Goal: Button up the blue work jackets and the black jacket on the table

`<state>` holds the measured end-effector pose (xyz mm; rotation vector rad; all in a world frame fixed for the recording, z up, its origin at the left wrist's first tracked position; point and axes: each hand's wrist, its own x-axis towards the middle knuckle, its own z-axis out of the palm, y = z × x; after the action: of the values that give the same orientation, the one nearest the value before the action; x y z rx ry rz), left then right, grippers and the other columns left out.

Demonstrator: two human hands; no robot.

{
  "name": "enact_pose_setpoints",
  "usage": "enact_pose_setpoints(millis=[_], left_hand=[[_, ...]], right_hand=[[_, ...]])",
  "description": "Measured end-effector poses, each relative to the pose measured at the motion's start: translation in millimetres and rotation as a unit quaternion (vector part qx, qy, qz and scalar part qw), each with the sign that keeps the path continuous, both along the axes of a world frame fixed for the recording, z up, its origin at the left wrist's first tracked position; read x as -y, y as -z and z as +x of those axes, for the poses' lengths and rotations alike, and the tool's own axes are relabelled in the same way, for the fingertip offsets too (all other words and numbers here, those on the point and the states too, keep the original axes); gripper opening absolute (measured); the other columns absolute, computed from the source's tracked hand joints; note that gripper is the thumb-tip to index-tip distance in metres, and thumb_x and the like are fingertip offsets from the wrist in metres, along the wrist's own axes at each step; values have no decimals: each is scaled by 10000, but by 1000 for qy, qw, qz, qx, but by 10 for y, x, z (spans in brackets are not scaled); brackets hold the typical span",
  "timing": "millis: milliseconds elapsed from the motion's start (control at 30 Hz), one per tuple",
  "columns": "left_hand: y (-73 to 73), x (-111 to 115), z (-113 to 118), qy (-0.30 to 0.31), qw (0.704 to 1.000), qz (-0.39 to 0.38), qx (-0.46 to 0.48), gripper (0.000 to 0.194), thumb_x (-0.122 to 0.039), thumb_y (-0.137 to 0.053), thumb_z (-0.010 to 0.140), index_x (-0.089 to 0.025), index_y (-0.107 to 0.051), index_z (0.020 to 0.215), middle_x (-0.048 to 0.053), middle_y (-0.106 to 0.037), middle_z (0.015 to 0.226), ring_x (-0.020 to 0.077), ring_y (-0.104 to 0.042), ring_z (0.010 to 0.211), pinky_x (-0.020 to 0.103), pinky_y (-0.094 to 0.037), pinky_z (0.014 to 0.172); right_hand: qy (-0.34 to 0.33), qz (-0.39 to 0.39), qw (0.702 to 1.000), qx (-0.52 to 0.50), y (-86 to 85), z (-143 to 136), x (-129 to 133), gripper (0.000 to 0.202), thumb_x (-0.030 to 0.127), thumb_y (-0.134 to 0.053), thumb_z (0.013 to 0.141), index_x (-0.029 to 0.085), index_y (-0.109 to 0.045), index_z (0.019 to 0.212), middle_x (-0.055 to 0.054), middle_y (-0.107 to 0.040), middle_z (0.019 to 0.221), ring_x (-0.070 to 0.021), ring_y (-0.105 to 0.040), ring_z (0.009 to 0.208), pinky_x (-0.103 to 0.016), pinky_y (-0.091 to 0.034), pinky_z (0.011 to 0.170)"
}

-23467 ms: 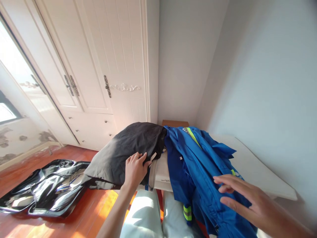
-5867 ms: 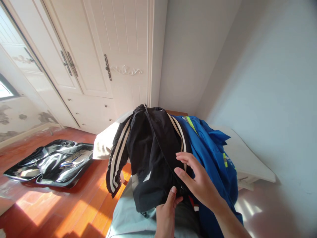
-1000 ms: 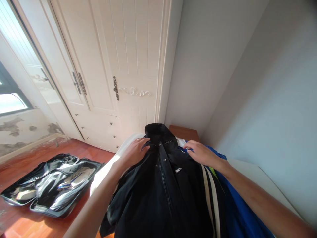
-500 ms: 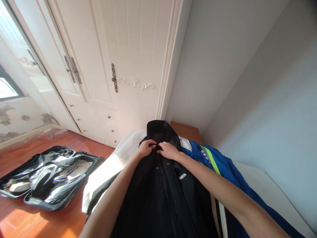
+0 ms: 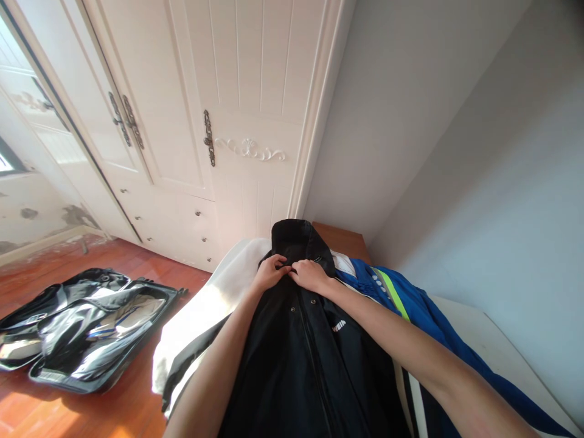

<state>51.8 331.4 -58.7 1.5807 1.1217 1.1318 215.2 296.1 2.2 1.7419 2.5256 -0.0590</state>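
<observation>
A black hooded jacket (image 5: pixel 287 365) lies front up before me, its hood pointing away. It has a front zipper, snap buttons and white lettering on the chest. My left hand (image 5: pixel 272 272) pinches the jacket at the neck just below the hood. Close against it, my right hand (image 5: pixel 309 275) pinches the other side of the collar, and the fingertips of both hands nearly meet. What exactly lies between the fingertips is too small to make out. Beside the jacket on the right is a blue garment (image 5: pixel 410 295) with a neon-yellow stripe.
An open suitcase (image 5: pixel 107 383) packed with clothes lies on the reddish wooden floor (image 5: pixel 132 404) at left. White cloth (image 5: pixel 182 325) spreads under the jacket. A cream wardrobe (image 5: pixel 255 79) stands ahead, with a brown wooden piece (image 5: pixel 342 238) by the grey wall (image 5: pixel 515 201).
My fingertips have come closer together at the jacket's neck. The view has shifted slightly, and the jacket otherwise lies as before.
</observation>
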Motion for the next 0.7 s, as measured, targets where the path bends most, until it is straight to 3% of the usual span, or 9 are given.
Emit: enact_pose_setpoints(millis=[167, 433, 567, 700], left_hand=[[20, -13, -32, 4, 999, -35, 38, 317, -360, -773, 670, -171, -694, 911, 14, -690, 652, 191, -640, 623, 296, -455, 590], [41, -24, -110, -66, 990, -63, 105, 315, -412, -757, 683, -192, -643, 879, 0, -669, 647, 178, -637, 650, 284, -464, 592], [33, -23, -139, -98, 986, -55, 121, 276, -386, -753, 697, -196, -642, 863, -8, -663, 667, 159, -620, 652, 267, -456, 591], [8, -13, -178, -130, 983, -43, 125, 233, -350, -722, 755, -165, -634, 867, -16, -655, 670, 141, -613, 661, 248, -441, 609]], right_hand=[[-25, 21, 998, 45, -48, -75, 15, 332, 166, -387, 992, 86, -684, 1116, -194, -719, 1112, -288, -703, 1040, -358, -520, 872], [-173, 13, 979, 105, -262, -172, 262, 317, 94, -393, 969, 70, -696, 1057, -201, -720, 1048, -269, -686, 994, -340, -508, 825], [-243, 3, 962, 125, -457, -162, 661, 256, 97, -447, 948, 98, -702, 969, -160, -725, 953, -251, -683, 906, -333, -483, 742], [-331, 12, 935, 128, -590, -133, 1394, 171, 88, -516, 896, 125, -681, 870, -115, -702, 822, -234, -657, 764, -357, -452, 648]])
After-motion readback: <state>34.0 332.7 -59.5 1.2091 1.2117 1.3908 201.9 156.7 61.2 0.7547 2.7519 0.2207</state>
